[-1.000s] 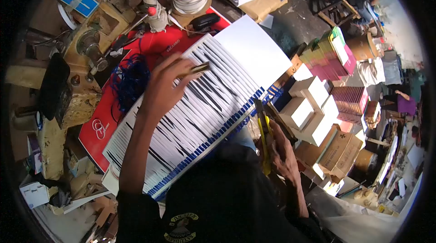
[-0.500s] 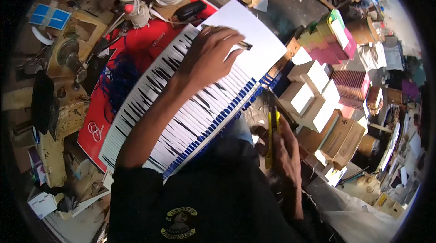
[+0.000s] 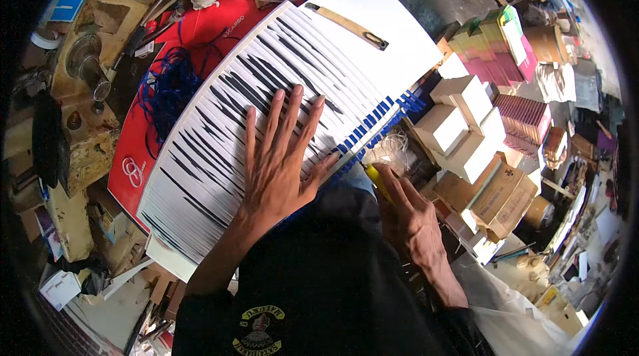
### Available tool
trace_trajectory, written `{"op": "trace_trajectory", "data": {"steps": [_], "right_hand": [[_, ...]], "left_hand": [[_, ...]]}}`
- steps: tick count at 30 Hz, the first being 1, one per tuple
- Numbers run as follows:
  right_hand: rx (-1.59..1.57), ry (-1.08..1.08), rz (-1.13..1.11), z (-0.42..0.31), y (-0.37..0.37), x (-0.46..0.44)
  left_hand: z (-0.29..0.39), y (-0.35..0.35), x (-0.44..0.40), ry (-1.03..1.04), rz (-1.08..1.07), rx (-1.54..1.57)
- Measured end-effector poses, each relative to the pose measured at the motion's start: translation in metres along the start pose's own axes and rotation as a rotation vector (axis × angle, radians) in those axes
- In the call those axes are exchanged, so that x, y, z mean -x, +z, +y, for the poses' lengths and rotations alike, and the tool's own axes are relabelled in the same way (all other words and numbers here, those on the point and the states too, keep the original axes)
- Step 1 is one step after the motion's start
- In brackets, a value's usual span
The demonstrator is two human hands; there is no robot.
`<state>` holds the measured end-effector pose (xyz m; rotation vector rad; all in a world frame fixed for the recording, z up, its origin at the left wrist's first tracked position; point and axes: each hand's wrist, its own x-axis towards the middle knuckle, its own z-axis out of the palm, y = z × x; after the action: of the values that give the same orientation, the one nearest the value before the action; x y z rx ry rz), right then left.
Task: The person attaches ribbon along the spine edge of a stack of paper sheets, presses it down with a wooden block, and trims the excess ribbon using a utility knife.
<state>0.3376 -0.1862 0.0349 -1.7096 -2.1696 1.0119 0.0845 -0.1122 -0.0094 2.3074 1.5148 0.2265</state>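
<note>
A long stack of white folded sheets with black gaps lies slantwise before the person, under the left hand and just beyond the right. A white board adjoins its far end. The left hand rests palm down on the stack, fingers spread. The right hand, apart from it, is closed around a yellow cutter, its tip near the blue bands edging the stack; contact cannot be told.

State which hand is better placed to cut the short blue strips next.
Right hand, likely: it holds the yellow-handled cutter near the strips; the left hand rests on the long white paper stack.
</note>
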Motion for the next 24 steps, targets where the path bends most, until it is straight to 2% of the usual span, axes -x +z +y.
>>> {"op": "trace_trajectory", "data": {"steps": [2, 4, 17, 20, 22, 24], "right_hand": [[0.013, -0.007, -0.02, -0.002, 0.002, -0.002], [0.023, 0.007, 0.085, -0.008, 0.006, -0.005], [0.019, 0.021, 0.087, -0.019, 0.003, -0.014], [0.052, 0.059, 0.051, -0.029, -0.004, -0.013], [0.16, 0.091, -0.121, -0.032, -0.007, -0.01], [0.169, 0.123, -0.164, -0.039, -0.016, -0.01]], "left_hand": [[-0.001, 0.001, 0.0, 0.007, 0.018, 0.01], [-0.001, 0.002, 0.001, 0.007, 0.024, 0.012], [-0.001, 0.002, 0.0, -0.014, 0.022, 0.0], [-0.001, 0.001, 0.0, -0.022, 0.008, -0.012], [-0.004, 0.006, 0.0, -0.031, -0.019, -0.03], [-0.002, 0.007, -0.001, -0.058, -0.057, -0.092]]}}
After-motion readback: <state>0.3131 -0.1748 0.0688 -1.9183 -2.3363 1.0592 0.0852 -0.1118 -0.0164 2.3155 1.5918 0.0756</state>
